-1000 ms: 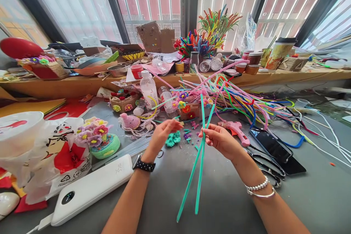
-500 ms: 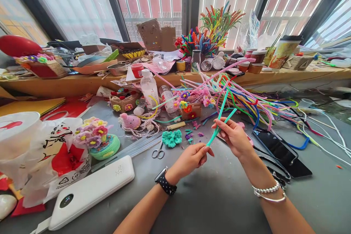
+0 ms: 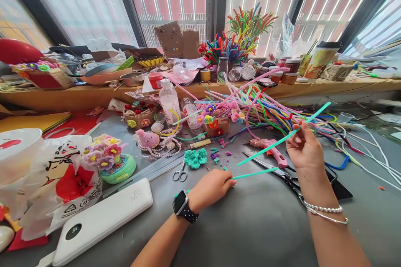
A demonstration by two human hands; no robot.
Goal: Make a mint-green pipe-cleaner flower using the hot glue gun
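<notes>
My left hand is closed on one turquoise pipe cleaner, which sticks out to the right over the table. A second turquoise pipe cleaner is pinched in my right hand, slanting from lower left to upper right. The two pipe cleaners are apart. Below and beyond the right hand lie a pink glue gun and large black-handled scissors, partly covered by that hand and wrist. A turquoise fluffy bow-shaped piece rests left of centre, beside small scissors.
A white power bank and a crocheted flower pot stand at left. A heap of coloured pipe cleaners covers the back right, with white cables beside it. Bottles stand at the back; a crowded ledge runs behind.
The two pipe cleaners, crossed together before, are now separated, one in each hand. My right hand has moved right, uncovering the glue gun and large scissors; my left hand moved slightly down-left.
</notes>
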